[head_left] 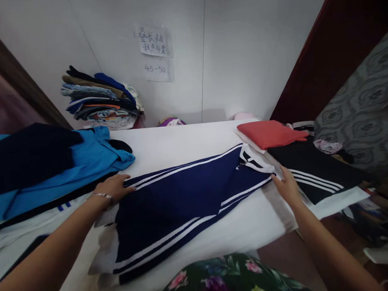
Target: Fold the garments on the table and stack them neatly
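Note:
A navy garment with white stripes [183,197] lies spread across the white table [181,139]. My left hand [114,187], with a bracelet on the wrist, presses flat on the garment's left edge. At the garment's right end, by the white collar area, my right hand [287,185] rests with its fingers spread on the fabric. Neither hand grips anything that I can see.
A blue and dark pile of clothes [53,162] lies at the left. A folded red garment [270,133] and a black striped one [314,170] sit at the right. Folded clothes [102,100] are stacked by the wall, under paper notes [154,42].

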### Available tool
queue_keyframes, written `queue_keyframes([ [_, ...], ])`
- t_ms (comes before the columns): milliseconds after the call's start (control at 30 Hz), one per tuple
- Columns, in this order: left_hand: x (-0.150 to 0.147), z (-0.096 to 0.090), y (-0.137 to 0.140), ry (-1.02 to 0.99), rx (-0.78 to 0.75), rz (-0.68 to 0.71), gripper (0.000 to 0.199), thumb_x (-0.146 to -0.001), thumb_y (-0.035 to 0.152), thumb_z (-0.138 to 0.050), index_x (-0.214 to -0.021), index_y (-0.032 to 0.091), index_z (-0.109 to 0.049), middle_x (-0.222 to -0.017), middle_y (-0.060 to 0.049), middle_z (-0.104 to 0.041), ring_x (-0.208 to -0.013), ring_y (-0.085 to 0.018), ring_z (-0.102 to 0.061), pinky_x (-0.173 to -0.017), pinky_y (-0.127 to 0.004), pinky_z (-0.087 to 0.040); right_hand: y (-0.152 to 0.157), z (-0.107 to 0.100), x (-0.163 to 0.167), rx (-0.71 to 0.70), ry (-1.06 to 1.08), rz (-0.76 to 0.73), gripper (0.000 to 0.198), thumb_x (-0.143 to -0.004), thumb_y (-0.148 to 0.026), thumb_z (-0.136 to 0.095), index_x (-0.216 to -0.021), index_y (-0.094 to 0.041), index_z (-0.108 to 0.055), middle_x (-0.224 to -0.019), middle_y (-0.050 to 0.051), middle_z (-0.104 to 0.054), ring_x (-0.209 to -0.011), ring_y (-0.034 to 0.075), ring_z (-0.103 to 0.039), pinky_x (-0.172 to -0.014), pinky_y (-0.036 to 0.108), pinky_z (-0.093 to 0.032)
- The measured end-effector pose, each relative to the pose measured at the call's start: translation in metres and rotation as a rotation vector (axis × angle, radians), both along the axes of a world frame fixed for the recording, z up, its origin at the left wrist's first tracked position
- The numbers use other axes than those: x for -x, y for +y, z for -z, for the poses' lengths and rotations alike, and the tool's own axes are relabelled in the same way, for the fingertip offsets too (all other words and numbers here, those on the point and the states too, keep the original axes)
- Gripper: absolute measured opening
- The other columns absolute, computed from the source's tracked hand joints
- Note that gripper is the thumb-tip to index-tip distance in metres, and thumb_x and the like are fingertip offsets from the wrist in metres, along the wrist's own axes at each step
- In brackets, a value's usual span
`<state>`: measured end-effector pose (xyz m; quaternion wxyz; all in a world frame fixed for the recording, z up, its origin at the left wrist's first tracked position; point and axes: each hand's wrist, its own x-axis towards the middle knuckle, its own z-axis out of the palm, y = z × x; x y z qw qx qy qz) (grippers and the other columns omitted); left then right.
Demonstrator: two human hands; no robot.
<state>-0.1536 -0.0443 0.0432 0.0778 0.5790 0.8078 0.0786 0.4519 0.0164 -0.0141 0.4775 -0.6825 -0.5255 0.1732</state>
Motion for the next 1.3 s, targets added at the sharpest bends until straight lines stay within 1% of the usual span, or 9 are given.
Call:
queue_keyframes([
  [67, -0.008, 0.000, -0.020, 0.166, -0.005, 0.062, 0.055, -0.075, 0.043, -0.061, -0.120, 0.011, -0.058, -0.130, -0.017, -0.057, -0.120, -0.031, -0.050, -0.101, -0.042, -0.036, -0.005, -0.009, 0.019, -0.128, -0.201, -0.165, 0.049, -0.078, -0.040, -0.059, -0.120, -0.016, -0.058, -0.137, 0.015, -0.049, -0.130, 0.030, -0.041, -0.108, 0.048, -0.033],
  [200, -0.025, 0.009, -0.053, 0.262, 0.015, 0.017, 0.056, -0.083, 0.045, -0.049, -0.129, 0.011, -0.051, -0.140, -0.015, -0.048, -0.130, -0.027, -0.041, -0.107, -0.040, -0.031, -0.019, -0.027, 0.089, -0.127, -0.186, -0.521, 0.042, -0.084, -0.041, -0.054, -0.122, -0.024, -0.060, -0.138, 0.009, -0.050, -0.130, 0.026, -0.042, -0.109, 0.046, -0.033],
  [300, -0.035, 0.017, -0.072, 0.180, -0.050, -0.098, 0.058, -0.085, 0.047, -0.045, -0.130, 0.011, -0.049, -0.140, -0.017, -0.047, -0.130, -0.028, -0.041, -0.108, -0.040, -0.031, -0.026, -0.031, 0.141, -0.094, -0.155, -0.817, 0.045, -0.084, -0.040, -0.057, -0.127, -0.027, -0.057, -0.144, 0.005, -0.044, -0.137, 0.025, -0.032, -0.113, 0.045, -0.026],
  [433, -0.042, 0.021, -0.091, -0.039, -0.229, -0.257, 0.057, -0.085, 0.046, -0.040, -0.128, 0.009, -0.050, -0.136, -0.017, -0.051, -0.128, -0.025, -0.045, -0.108, -0.034, -0.032, -0.027, -0.012, 0.174, 0.020, -0.338, -1.069, 0.049, -0.083, -0.042, -0.060, -0.130, -0.030, -0.055, -0.147, 0.003, -0.039, -0.140, 0.026, -0.025, -0.115, 0.051, -0.011],
  [667, -0.026, 0.026, -0.110, -0.365, -0.283, -0.582, 0.055, -0.082, 0.045, -0.048, -0.126, 0.013, -0.053, -0.119, -0.013, -0.064, -0.099, -0.023, -0.062, -0.087, -0.033, -0.047, -0.021, 0.022, 0.170, -0.039, -0.616, -1.081, 0.050, -0.092, -0.047, -0.044, -0.139, -0.030, -0.044, -0.151, 0.004, -0.033, -0.141, 0.025, -0.023, -0.114, 0.054, -0.014],
  [867, -0.022, 0.029, -0.106, -0.343, -0.260, -0.581, 0.045, -0.071, 0.052, -0.060, -0.097, 0.015, -0.063, -0.098, -0.011, -0.068, -0.088, -0.024, -0.062, -0.075, -0.031, -0.046, -0.021, 0.026, 0.169, -0.096, -0.618, -1.058, 0.050, -0.090, -0.050, -0.045, -0.137, -0.030, -0.047, -0.148, 0.006, -0.038, -0.139, 0.027, -0.028, -0.112, 0.055, -0.019],
  [1000, -0.025, 0.021, -0.103, -0.284, -0.287, -0.538, 0.032, -0.070, 0.050, -0.058, -0.074, 0.018, -0.058, -0.084, -0.007, -0.064, -0.079, -0.021, -0.058, -0.069, -0.030, -0.043, -0.020, 0.027, 0.169, -0.102, -0.604, -1.059, 0.049, -0.090, -0.050, -0.047, -0.136, -0.031, -0.048, -0.148, 0.006, -0.039, -0.139, 0.027, -0.030, -0.112, 0.055, -0.020],
  [1133, -0.026, 0.017, -0.099, -0.303, -0.400, -0.532, 0.029, -0.074, 0.050, -0.050, -0.075, 0.021, -0.053, -0.069, 0.001, -0.057, -0.071, -0.017, -0.054, -0.066, -0.028, -0.041, -0.020, 0.026, 0.168, -0.126, -0.522, -1.023, 0.050, -0.091, -0.048, -0.046, -0.136, -0.029, -0.047, -0.148, 0.006, -0.039, -0.139, 0.027, -0.028, -0.113, 0.054, -0.022],
  [1300, -0.023, 0.032, -0.096, -0.361, -0.270, -0.568, 0.025, -0.068, 0.039, -0.055, -0.083, 0.020, -0.053, -0.069, -0.001, -0.059, -0.070, -0.020, -0.057, -0.067, -0.031, -0.044, -0.020, 0.026, 0.170, -0.052, -0.483, -1.004, 0.048, -0.088, -0.046, -0.051, -0.132, -0.027, -0.053, -0.145, 0.006, -0.043, -0.138, 0.027, -0.031, -0.114, 0.054, -0.017],
])
